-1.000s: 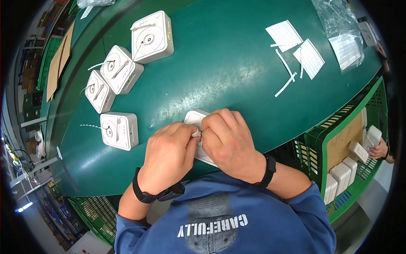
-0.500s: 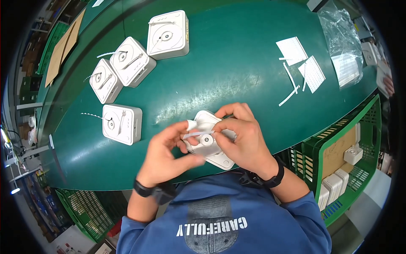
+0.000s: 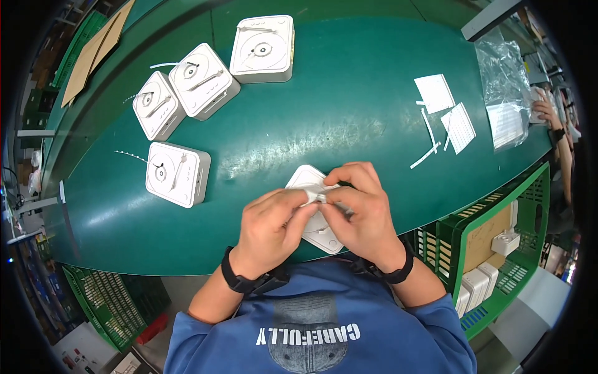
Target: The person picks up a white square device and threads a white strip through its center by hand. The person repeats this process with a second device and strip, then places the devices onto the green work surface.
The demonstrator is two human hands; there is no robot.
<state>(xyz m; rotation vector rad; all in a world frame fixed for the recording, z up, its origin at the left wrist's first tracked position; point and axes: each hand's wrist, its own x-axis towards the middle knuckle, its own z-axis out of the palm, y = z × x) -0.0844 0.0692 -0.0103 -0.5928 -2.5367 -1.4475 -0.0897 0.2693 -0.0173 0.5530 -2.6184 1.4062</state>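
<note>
Close in front of me on the green table lies a white turntable-shaped device [image 3: 305, 176], its middle covered by my hands. Above it my left hand [image 3: 269, 225] and my right hand [image 3: 367, 215] meet, each closed in a pinch. Between their fingertips is a small white strip [image 3: 316, 197], mostly hidden by the fingers. To the left, another white turntable-shaped device [image 3: 178, 174] has a thin spotted strip [image 3: 132, 154] sticking out from its disc. Farther back stand several similar devices [image 3: 204, 81], strips showing on two of them.
White label sheets [image 3: 434, 93] and loose narrow strips [image 3: 428, 154] lie at right on the table [image 3: 349, 106]. Beyond them is a clear plastic bag [image 3: 506, 87], near another person's hand [image 3: 546, 110]. A green crate [image 3: 458, 240] with white devices stands lower right, another green crate [image 3: 115, 305] lower left.
My left hand has moved right and closed its thumb and fingers, meeting my right hand. The white strip, stretched between them before, is now bunched at the fingertips. The view has shifted slightly.
</note>
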